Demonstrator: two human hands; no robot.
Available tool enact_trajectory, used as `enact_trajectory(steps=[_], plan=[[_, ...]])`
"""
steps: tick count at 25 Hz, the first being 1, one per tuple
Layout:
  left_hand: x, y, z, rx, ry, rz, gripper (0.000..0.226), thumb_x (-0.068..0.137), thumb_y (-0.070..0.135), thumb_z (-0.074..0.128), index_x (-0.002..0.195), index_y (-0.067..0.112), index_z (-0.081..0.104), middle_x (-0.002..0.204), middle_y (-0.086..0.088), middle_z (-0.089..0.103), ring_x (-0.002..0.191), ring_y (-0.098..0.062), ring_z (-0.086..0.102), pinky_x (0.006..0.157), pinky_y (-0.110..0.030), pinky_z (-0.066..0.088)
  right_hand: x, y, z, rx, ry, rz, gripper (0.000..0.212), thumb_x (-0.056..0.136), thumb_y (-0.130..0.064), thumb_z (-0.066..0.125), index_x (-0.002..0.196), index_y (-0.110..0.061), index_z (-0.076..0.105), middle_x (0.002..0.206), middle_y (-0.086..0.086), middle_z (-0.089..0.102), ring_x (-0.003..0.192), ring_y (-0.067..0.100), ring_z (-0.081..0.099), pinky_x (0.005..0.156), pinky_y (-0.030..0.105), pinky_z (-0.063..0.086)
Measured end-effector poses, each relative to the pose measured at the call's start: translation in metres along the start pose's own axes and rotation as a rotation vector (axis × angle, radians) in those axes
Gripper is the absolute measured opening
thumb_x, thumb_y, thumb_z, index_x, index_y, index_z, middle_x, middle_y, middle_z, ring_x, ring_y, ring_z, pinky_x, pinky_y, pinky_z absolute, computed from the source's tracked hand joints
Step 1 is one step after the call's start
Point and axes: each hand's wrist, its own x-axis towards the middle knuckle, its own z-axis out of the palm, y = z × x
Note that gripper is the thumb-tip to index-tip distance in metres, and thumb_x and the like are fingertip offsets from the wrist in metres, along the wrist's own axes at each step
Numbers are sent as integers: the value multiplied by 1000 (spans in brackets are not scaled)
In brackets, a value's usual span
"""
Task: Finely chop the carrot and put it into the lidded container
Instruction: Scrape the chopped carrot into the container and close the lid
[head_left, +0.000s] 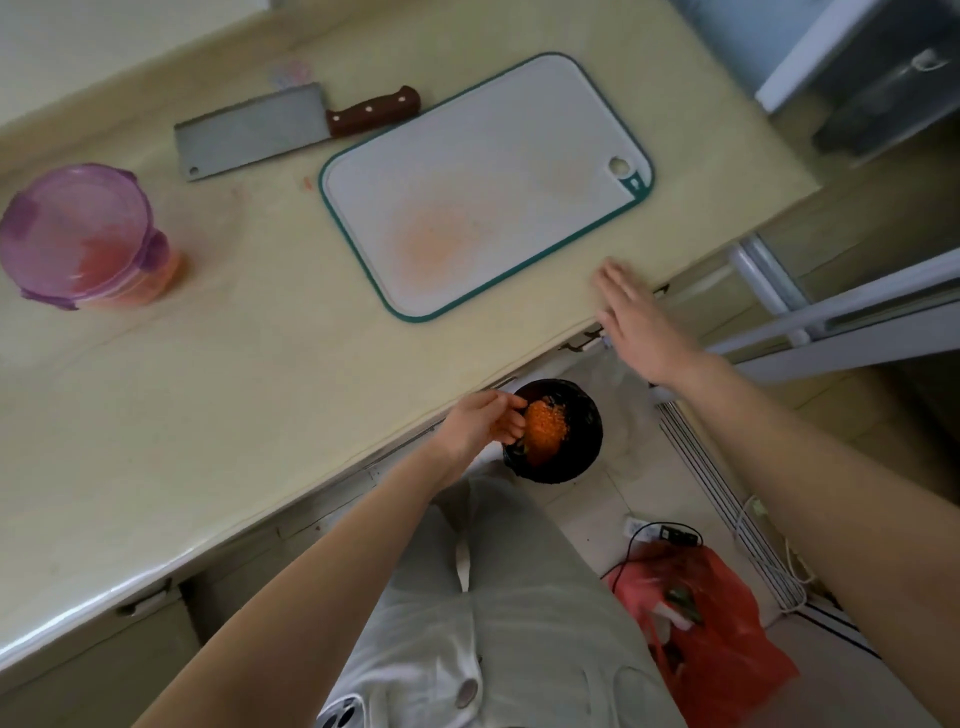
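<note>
Two bare hands work at the counter's (234, 389) near edge. At five o'clock in view, a red bag (727, 639) lies on the floor. Beyond it a black bin (584, 449) holds chopped carrot (545, 428). The left hand (480, 423) hangs at the bin's nine o'clock rim, fingers curled against the heap; whether they pinch any, I cannot tell. The right hand (636, 325) lies flat, fingers straight and together. Farther off sits the orange-stained cutting board (488, 182), with the closed lidded container (88, 236) at its nine o'clock and a cleaver (260, 130) at ten.

no readable text, no labels, no brands, no numbers anywhere in view
</note>
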Motion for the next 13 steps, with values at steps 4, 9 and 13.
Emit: enact_trajectory(steps=[4, 9, 13], plan=[[39, 7, 35, 530, 39, 69, 25, 98, 7, 37, 105, -1, 60, 86, -8, 60, 77, -17, 57, 70, -21, 50, 1, 12, -1, 4, -29, -63, 54, 103, -25, 27, 152, -17, 4, 160, -2, -3, 145, 11, -7, 120, 35, 4], [59, 16, 78, 1037, -88, 188, 34, 100, 19, 38, 125, 2, 52, 128, -15, 52, 119, -29, 47, 100, -31, 34, -3, 31, -9, 26, -18, -75, 51, 104, -19, 26, 152, -13, 10, 160, 0, 3, 146, 13, -3, 119, 30, 0], [63, 8, 95, 1481, -348, 174, 56, 100, 43, 26, 149, 16, 19, 157, -1, 6, 144, -24, -8, 112, -44, -13, -3, 35, -13, 48, -27, -73, 51, 103, -16, 27, 151, -15, 10, 160, -1, 4, 147, 13, -3, 119, 31, 0]])
